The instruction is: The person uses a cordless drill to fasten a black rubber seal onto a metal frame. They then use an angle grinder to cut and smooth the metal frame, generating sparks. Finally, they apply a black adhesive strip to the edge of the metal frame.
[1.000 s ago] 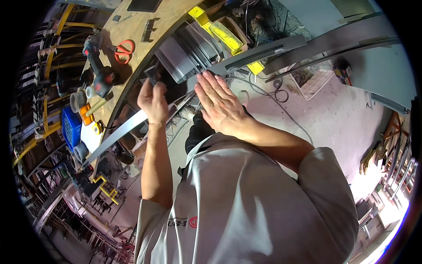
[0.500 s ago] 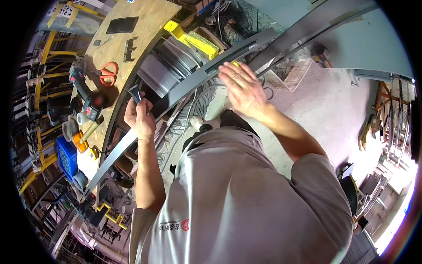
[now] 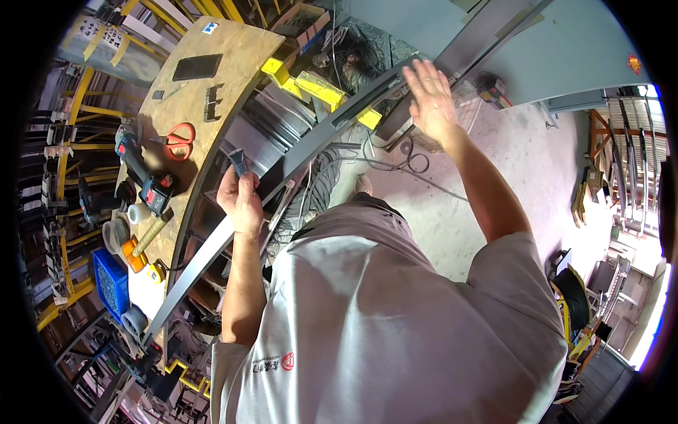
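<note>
A long grey metal profile (image 3: pixel 304 152) runs diagonally from the lower left to the upper right in front of me, with a slot along its far part. My left hand (image 3: pixel 241 201) is closed around a small dark tool with a flared end (image 3: pixel 238 161), held just above the profile; whether it is a tube or a brush I cannot tell. My right hand (image 3: pixel 432 102) is open, fingers stretched out, over the profile's far end; whether it touches the metal I cannot tell. A yellow support (image 3: pixel 321 88) lies against the profile's far side.
On the wooden bench (image 3: pixel 244 49) to the left lie orange-handled scissors (image 3: pixel 180 141), a cordless power tool (image 3: pixel 145 166), a flat black device (image 3: pixel 198 67) and a tape measure (image 3: pixel 155 273). A blue bin (image 3: pixel 111 283) stands at its near end. Cables (image 3: pixel 413 157) trail over the floor.
My right hand has moved farther along the profile to the upper right, uncovering the yellow support's near end. The left hand, with the dark tool, has shifted slightly right and lower in view.
</note>
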Tool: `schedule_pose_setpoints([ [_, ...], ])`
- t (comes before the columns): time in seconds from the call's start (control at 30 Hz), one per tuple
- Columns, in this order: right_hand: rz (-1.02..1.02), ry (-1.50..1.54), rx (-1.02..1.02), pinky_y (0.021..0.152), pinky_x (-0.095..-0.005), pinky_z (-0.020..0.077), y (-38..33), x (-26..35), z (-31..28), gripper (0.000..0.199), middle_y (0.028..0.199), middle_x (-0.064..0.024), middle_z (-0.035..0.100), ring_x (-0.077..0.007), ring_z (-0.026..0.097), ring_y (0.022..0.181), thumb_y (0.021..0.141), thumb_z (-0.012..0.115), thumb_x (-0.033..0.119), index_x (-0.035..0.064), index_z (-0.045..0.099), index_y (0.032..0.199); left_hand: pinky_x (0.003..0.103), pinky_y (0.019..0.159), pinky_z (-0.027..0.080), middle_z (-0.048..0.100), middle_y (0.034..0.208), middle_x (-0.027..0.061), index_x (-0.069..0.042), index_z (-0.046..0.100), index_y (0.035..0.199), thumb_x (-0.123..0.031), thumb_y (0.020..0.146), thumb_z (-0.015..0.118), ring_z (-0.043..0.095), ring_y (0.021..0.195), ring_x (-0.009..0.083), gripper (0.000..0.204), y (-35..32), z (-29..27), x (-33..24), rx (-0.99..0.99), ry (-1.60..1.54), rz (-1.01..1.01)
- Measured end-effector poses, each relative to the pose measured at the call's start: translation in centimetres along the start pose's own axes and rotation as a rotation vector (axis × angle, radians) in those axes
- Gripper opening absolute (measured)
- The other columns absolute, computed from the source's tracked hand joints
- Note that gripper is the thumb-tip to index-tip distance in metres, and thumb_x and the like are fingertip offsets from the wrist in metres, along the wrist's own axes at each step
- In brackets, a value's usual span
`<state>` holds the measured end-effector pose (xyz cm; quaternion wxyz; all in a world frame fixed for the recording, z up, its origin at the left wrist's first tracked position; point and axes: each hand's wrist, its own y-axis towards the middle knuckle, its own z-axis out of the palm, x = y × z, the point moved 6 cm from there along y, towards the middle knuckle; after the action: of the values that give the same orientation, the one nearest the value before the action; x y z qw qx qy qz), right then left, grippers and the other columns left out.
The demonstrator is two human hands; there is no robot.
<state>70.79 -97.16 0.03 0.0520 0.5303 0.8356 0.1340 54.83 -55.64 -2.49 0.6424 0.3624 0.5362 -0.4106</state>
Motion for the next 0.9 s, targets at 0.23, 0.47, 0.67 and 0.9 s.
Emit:
schedule_pose_setpoints([
  [0.23,0.180,-0.135,0.109,0.131,-0.0501,0.0206,2.5,-4.0,1.5,0.084,0.173,-0.0083,0.028,-0.0299,0.025,0.160,0.086,0.062,0.006,0.0142,0.033,0.165,0.026,0.067,0.038,0.061,0.084,0.0027,0.008,0.068,0.112,-0.013,0.100,0.065,0.051,0.074,0.0110,0.024,0.0,0.5,0.1,0.026,-0.023,0.020],
  [0.47,0.285,-0.295,0.242,0.132,-0.0485,0.0191,4.1,-7.1,1.7,0.081,0.172,-0.0083,0.031,-0.0305,0.026,0.160,0.089,0.061,0.008,0.0111,0.032,0.165,0.026,0.067,0.039,0.061,0.085,0.0025,0.007,0.068,0.113,-0.014,0.101,0.064,0.051,0.073,0.0105,0.025,0.1,0.2,0.3,0.068,-0.013,0.049],
  [0.67,-0.041,-0.212,0.127,0.122,-0.0526,0.0352,5.5,-5.2,-1.4,0.070,0.166,-0.0157,0.039,-0.0351,0.042,0.148,0.090,0.060,0.006,0.0075,0.041,0.157,0.025,0.065,0.044,0.063,0.086,0.0023,0.003,0.068,0.121,-0.011,0.103,0.064,0.055,0.073,0.0097,0.024,0.3,0.5,-0.4,0.046,-0.120,-0.009],
  [0.9,-0.135,0.815,-0.242,0.079,-0.0372,0.0601,4.0,15.6,-5.6,0.032,0.113,-0.0180,0.072,-0.0289,0.072,0.094,0.093,0.074,0.011,0.0024,0.070,0.124,0.023,0.059,0.040,0.063,0.081,-0.0002,0.003,0.070,0.109,-0.010,0.101,0.066,0.051,0.067,0.0067,0.016,-0.4,0.0,-0.3,0.051,-0.027,-0.112],
])
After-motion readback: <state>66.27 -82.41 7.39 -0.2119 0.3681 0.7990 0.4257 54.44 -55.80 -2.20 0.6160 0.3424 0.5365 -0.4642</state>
